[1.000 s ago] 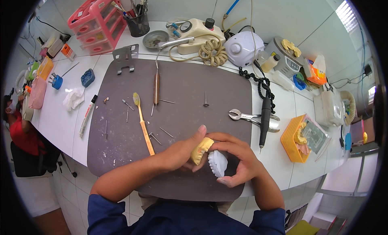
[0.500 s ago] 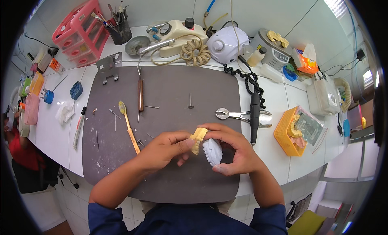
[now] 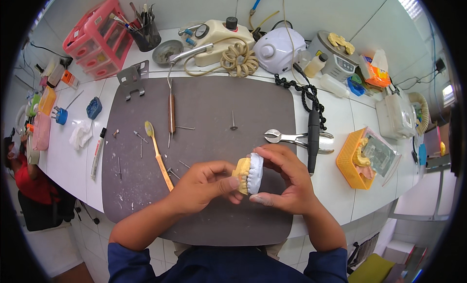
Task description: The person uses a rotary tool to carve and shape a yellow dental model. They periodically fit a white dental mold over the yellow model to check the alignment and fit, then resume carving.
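Over the dark mat (image 3: 204,108), my left hand (image 3: 209,183) grips a yellow plaster dental cast (image 3: 241,173) between thumb and fingers. My right hand (image 3: 287,178) is closed round a pale bluish-white dental cast (image 3: 255,173), thumb at its near end and fingers at its far end. The two casts stand on edge, side by side, with their rows of teeth facing and touching. Left of the hands lies a toothbrush (image 3: 158,156) with a yellow head. Plier-like metal cutters (image 3: 287,137) rest beyond my right hand, partly beneath a black handpiece (image 3: 313,142).
A copper-coloured tool (image 3: 171,112), several small burs and a disc on a shank (image 3: 233,122) lie on the mat. To the right stands a yellow basket (image 3: 342,161) holding more casts. Machines line the back wall, beside pink drawers (image 3: 92,49). A person (image 3: 31,176) sits far left.
The white cast has turned upright and come against the yellow one, teeth to teeth; before, they were apart and tilted. The view has shifted slightly.
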The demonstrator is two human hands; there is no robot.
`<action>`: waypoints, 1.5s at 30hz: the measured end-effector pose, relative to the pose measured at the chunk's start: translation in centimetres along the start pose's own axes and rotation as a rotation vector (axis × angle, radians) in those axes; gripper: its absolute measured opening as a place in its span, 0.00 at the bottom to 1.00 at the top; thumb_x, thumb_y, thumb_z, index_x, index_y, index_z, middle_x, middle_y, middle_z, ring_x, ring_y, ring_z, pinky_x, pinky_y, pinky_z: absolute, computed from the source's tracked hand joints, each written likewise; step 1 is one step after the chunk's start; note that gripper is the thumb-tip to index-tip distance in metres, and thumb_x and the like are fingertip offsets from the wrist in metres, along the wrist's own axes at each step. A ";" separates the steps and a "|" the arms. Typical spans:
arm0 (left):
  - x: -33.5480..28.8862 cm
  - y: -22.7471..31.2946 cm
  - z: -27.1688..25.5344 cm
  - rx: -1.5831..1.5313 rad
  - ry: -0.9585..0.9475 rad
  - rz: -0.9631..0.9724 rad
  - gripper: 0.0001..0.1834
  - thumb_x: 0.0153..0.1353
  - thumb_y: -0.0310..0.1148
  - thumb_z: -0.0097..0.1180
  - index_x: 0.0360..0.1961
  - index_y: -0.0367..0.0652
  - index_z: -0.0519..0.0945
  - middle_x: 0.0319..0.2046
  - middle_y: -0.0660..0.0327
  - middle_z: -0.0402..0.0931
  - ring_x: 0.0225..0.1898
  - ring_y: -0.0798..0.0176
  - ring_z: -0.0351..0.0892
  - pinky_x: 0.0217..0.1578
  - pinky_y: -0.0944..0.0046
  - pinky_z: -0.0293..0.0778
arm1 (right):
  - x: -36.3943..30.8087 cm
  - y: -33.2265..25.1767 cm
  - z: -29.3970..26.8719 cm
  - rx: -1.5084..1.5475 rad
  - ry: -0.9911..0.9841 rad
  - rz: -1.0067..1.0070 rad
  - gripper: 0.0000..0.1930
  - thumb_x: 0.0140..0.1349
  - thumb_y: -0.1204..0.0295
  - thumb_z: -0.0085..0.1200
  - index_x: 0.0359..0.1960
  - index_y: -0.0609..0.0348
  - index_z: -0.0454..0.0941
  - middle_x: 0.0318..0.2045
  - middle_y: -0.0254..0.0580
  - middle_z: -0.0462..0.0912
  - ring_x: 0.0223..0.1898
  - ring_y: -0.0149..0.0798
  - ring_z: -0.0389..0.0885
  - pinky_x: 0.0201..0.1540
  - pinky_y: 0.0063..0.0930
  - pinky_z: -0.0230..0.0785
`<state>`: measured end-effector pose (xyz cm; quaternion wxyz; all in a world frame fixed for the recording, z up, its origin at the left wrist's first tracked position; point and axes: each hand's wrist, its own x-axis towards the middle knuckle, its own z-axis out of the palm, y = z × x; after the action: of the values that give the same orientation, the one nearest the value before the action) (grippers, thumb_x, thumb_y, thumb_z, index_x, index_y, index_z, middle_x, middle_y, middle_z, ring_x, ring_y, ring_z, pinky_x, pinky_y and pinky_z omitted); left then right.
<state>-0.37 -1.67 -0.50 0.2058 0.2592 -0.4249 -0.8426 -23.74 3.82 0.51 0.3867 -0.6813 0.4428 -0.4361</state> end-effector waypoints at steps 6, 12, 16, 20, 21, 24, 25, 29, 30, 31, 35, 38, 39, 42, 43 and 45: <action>-0.1 -0.4 0.4 0.052 0.066 0.068 0.15 0.70 0.32 0.56 0.50 0.29 0.77 0.38 0.56 0.81 0.39 0.66 0.83 0.43 0.66 0.81 | 0.2 0.4 -0.1 -0.078 -0.022 -0.062 0.38 0.48 0.68 0.73 0.64 0.61 0.73 0.56 0.51 0.75 0.56 0.45 0.77 0.55 0.33 0.71; -0.2 -0.3 0.1 0.097 0.060 0.079 0.15 0.70 0.31 0.56 0.50 0.30 0.77 0.38 0.57 0.81 0.37 0.68 0.82 0.42 0.67 0.80 | 0.2 0.7 0.3 -0.085 -0.027 -0.051 0.41 0.47 0.66 0.74 0.65 0.61 0.71 0.57 0.51 0.75 0.56 0.46 0.77 0.56 0.34 0.71; -0.2 -0.3 0.3 0.240 0.093 0.142 0.14 0.69 0.30 0.56 0.49 0.30 0.78 0.41 0.56 0.79 0.37 0.67 0.82 0.42 0.67 0.80 | -0.2 0.8 0.7 0.015 -0.008 0.054 0.41 0.47 0.65 0.74 0.66 0.61 0.70 0.60 0.52 0.75 0.58 0.47 0.77 0.58 0.35 0.70; -0.1 -0.4 0.5 0.231 0.097 0.145 0.13 0.69 0.30 0.56 0.48 0.29 0.79 0.41 0.55 0.78 0.38 0.67 0.82 0.41 0.67 0.80 | 0.0 0.8 0.2 0.010 -0.041 0.037 0.41 0.48 0.65 0.74 0.66 0.61 0.70 0.61 0.52 0.74 0.58 0.46 0.76 0.58 0.34 0.70; -0.1 -0.5 0.5 0.231 0.098 0.145 0.13 0.69 0.30 0.56 0.48 0.29 0.79 0.41 0.55 0.78 0.38 0.67 0.82 0.41 0.67 0.80 | 0.1 0.8 0.0 -0.016 -0.061 0.010 0.41 0.48 0.65 0.74 0.66 0.61 0.70 0.61 0.52 0.74 0.59 0.46 0.76 0.58 0.34 0.71; -0.2 -0.5 0.7 0.211 0.083 0.131 0.14 0.70 0.31 0.55 0.49 0.30 0.79 0.41 0.55 0.78 0.38 0.67 0.82 0.41 0.67 0.80 | 0.1 0.7 -0.1 -0.004 -0.046 -0.001 0.40 0.49 0.67 0.73 0.66 0.60 0.70 0.60 0.51 0.75 0.59 0.45 0.76 0.57 0.33 0.71; -0.2 -0.5 0.6 0.191 0.071 0.119 0.14 0.70 0.31 0.55 0.49 0.30 0.79 0.41 0.56 0.79 0.38 0.67 0.82 0.41 0.67 0.80 | 0.2 0.6 -0.1 -0.005 -0.042 -0.003 0.40 0.48 0.67 0.74 0.65 0.60 0.71 0.60 0.51 0.75 0.58 0.45 0.77 0.57 0.33 0.71; -0.3 -0.4 0.8 0.183 0.076 0.127 0.15 0.70 0.31 0.55 0.51 0.30 0.78 0.40 0.56 0.79 0.38 0.68 0.82 0.41 0.68 0.80 | 0.2 0.4 -0.2 -0.005 -0.032 0.002 0.40 0.47 0.67 0.74 0.64 0.60 0.72 0.58 0.50 0.76 0.56 0.45 0.78 0.55 0.34 0.72; -0.3 -0.4 0.8 0.199 0.078 0.133 0.15 0.70 0.31 0.55 0.51 0.29 0.78 0.40 0.55 0.80 0.38 0.66 0.83 0.41 0.67 0.81 | 0.2 0.4 -0.2 -0.003 -0.031 0.007 0.40 0.47 0.66 0.74 0.64 0.60 0.73 0.57 0.50 0.77 0.56 0.45 0.78 0.55 0.34 0.72; -0.3 -0.4 0.8 0.216 0.082 0.139 0.15 0.70 0.30 0.55 0.50 0.29 0.77 0.40 0.54 0.80 0.39 0.65 0.83 0.42 0.66 0.82 | 0.2 0.3 -0.3 -0.011 -0.029 0.005 0.40 0.46 0.66 0.74 0.64 0.60 0.73 0.57 0.50 0.77 0.56 0.45 0.79 0.55 0.34 0.72; -0.2 -0.3 0.8 0.238 0.093 0.140 0.15 0.70 0.30 0.55 0.50 0.28 0.76 0.39 0.53 0.81 0.38 0.65 0.84 0.41 0.66 0.82 | 0.3 0.3 -0.2 -0.069 -0.013 -0.027 0.40 0.46 0.66 0.75 0.63 0.60 0.74 0.57 0.50 0.77 0.56 0.46 0.79 0.56 0.34 0.72; -0.2 -0.2 0.6 0.246 0.085 0.128 0.14 0.70 0.30 0.55 0.49 0.28 0.77 0.38 0.54 0.81 0.37 0.65 0.84 0.41 0.66 0.82 | 0.4 0.7 -0.2 -0.116 -0.026 -0.100 0.39 0.46 0.66 0.75 0.63 0.60 0.74 0.58 0.51 0.77 0.57 0.47 0.79 0.58 0.34 0.71; -0.2 -0.2 0.6 0.252 0.089 0.124 0.14 0.70 0.30 0.55 0.49 0.29 0.77 0.38 0.55 0.81 0.36 0.67 0.83 0.40 0.67 0.81 | 0.4 0.8 -0.2 -0.129 -0.036 -0.128 0.39 0.46 0.66 0.75 0.63 0.60 0.74 0.58 0.51 0.77 0.57 0.47 0.79 0.58 0.34 0.70; -0.4 0.0 0.8 0.298 0.104 0.132 0.14 0.69 0.32 0.56 0.48 0.32 0.79 0.36 0.58 0.80 0.35 0.70 0.83 0.38 0.69 0.79 | 0.5 0.9 -0.2 -0.128 -0.063 -0.128 0.40 0.46 0.67 0.75 0.63 0.61 0.73 0.59 0.52 0.77 0.58 0.48 0.78 0.59 0.35 0.69; -0.5 0.1 0.9 0.336 0.111 0.153 0.14 0.69 0.32 0.57 0.48 0.32 0.79 0.36 0.58 0.80 0.34 0.69 0.83 0.38 0.69 0.79 | 0.5 0.8 -0.2 -0.126 -0.068 -0.097 0.40 0.45 0.67 0.75 0.63 0.61 0.73 0.59 0.52 0.76 0.58 0.48 0.78 0.59 0.36 0.69; -0.6 0.3 0.9 0.415 0.136 0.190 0.14 0.69 0.33 0.57 0.48 0.32 0.80 0.36 0.58 0.80 0.34 0.69 0.83 0.37 0.69 0.79 | 0.5 0.5 -0.1 -0.122 -0.079 -0.033 0.40 0.45 0.68 0.75 0.64 0.61 0.73 0.59 0.52 0.76 0.59 0.49 0.78 0.60 0.36 0.69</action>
<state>-0.40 -0.92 0.42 0.2544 0.3110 -0.5967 -0.6947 -23.85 3.20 0.24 0.3545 -0.7276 0.4416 -0.3873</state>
